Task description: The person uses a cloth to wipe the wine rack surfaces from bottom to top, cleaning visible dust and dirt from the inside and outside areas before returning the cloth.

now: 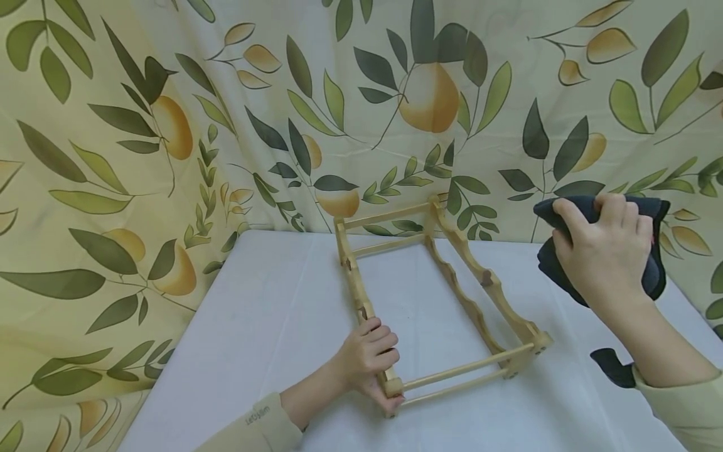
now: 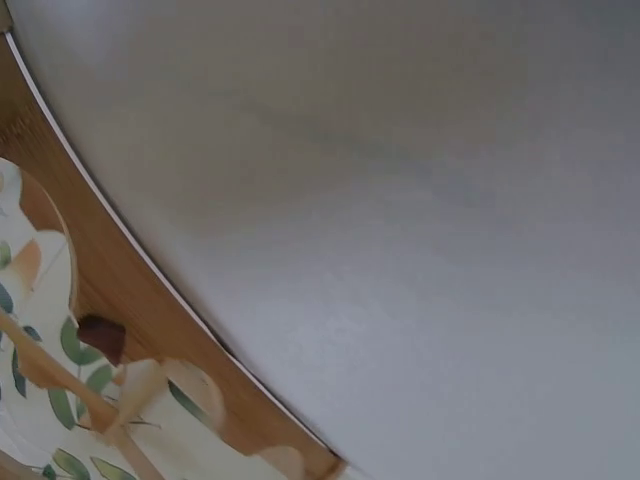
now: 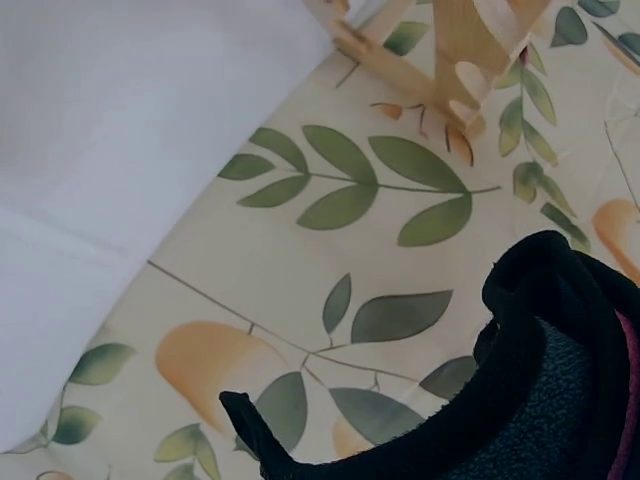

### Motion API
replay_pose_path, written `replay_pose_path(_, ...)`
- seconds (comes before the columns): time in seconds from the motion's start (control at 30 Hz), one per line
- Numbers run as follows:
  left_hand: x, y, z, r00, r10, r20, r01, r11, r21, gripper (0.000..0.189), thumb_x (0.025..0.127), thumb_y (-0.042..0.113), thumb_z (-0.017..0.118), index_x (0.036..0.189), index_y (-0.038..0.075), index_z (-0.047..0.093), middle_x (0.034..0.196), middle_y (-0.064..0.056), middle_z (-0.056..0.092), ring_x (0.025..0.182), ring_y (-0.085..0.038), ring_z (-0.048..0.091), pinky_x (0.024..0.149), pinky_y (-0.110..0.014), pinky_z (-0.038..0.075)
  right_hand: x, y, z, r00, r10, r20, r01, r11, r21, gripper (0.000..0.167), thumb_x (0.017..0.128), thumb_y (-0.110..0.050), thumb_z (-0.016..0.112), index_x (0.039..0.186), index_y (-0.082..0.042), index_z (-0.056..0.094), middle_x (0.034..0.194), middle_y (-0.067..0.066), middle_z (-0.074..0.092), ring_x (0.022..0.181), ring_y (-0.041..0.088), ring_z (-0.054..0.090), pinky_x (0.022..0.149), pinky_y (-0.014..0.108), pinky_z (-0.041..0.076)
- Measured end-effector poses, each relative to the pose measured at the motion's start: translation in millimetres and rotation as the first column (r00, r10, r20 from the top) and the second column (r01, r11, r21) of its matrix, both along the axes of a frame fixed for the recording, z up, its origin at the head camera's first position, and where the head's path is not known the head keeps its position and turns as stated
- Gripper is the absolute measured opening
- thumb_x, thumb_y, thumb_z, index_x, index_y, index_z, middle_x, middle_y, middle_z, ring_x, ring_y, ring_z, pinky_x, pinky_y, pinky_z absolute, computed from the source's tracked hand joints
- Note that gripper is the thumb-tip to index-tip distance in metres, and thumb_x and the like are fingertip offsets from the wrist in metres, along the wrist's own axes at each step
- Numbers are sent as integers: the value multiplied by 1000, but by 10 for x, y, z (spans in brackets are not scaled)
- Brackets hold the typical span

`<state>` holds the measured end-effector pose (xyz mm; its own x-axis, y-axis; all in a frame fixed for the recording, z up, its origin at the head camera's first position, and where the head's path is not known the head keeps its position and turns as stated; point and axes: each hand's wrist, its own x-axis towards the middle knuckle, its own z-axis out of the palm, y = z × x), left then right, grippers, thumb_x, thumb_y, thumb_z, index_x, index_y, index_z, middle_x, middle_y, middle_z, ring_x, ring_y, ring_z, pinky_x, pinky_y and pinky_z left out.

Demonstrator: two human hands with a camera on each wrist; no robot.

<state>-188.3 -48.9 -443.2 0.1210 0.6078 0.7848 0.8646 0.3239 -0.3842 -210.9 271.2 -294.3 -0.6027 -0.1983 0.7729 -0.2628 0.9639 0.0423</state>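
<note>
A light wooden rack (image 1: 487,277) with wavy-edged sides and thin crossbars stands tilted over the white table. My left hand (image 1: 369,358) grips its near left corner, fingers curled over the side rail and thumb low by the end. Part of one wooden side (image 2: 150,300) crosses the lower left of the left wrist view. Up at the right, my right hand (image 1: 607,257) holds a folded dark cloth (image 1: 556,270), raised apart from the rack. The cloth's fuzzy blue-grey face (image 3: 540,400) and black edge show in the right wrist view.
A white-covered table (image 1: 271,314) lies under the rack. Behind it and on the left hangs a curtain (image 1: 169,238) printed with leaves and orange fruit. A dark strap end (image 1: 612,367) sticks out at the right sleeve.
</note>
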Motion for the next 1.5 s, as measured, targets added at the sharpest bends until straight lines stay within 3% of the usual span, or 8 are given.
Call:
replay_pose_path(0.3,124,157,74,997,63,-47,-58,994,94,45,61,63,44,53,20,35,57,7,39,53,-8,34,60,-24,31,3,2,-24,1000,-7,7,7,1000,-8,32,82,-3,57,112,-10,49,101,30,34,87,47,34,67,56,26)
replay_pose_path(0.57,240,318,164,982,177,-59,-167,974,152,48,56,64,48,50,19,31,55,7,38,49,-7,30,59,-23,31,-3,-14,-20,1000,-5,13,5,1000,-10,32,82,-2,57,112,-10,49,101,30,34,88,47,34,68,56,27)
replay_pose_path(0.73,271,316,170,980,197,-35,-192,974,122,51,58,66,49,50,19,32,56,8,39,51,-7,31,61,-22,31,1,-10,-28,999,-12,32,12,1000,-10,33,81,-3,58,112,-10,49,102,31,34,89,47,34,69,56,27)
replay_pose_path(0.97,231,151,109,977,206,-58,-208,977,-35,66,63,83,40,66,18,49,70,5,48,67,-13,43,71,-28,33,-9,-2,-40,1000,-10,28,10,1000,-7,33,81,-3,58,112,-10,49,102,31,35,89,47,35,68,56,28)
replay_pose_path(1.1,117,-22,150,972,202,-123,-215,971,-107,70,67,84,35,81,18,55,82,4,54,75,-14,47,75,-32,34,-4,-2,-42,999,-17,35,17,1000,0,33,81,-2,58,112,-10,49,102,30,34,89,47,34,69,56,28)
replay_pose_path(1.27,-169,-339,270,954,208,-216,-239,963,-128,70,70,79,39,90,14,55,90,0,57,80,-16,49,79,-35,35,-3,3,-42,999,-21,35,21,1000,2,33,81,-2,58,112,-10,49,102,30,34,89,47,34,68,56,28)
replay_pose_path(1.37,-380,-581,286,949,221,-223,-253,959,-128,68,75,74,39,95,11,55,94,-4,57,84,-19,48,79,-36,34,-4,6,-44,999,-18,32,18,1000,-2,33,81,-2,58,112,-10,49,101,30,34,89,46,34,68,56,27)
replay_pose_path(1.5,-630,-894,264,934,294,-203,-323,938,-126,66,82,68,33,102,9,54,98,-6,56,88,-21,48,81,-38,35,-5,12,-46,999,-13,30,13,1000,-3,33,81,-2,58,112,-10,49,101,30,34,88,47,34,68,56,27)
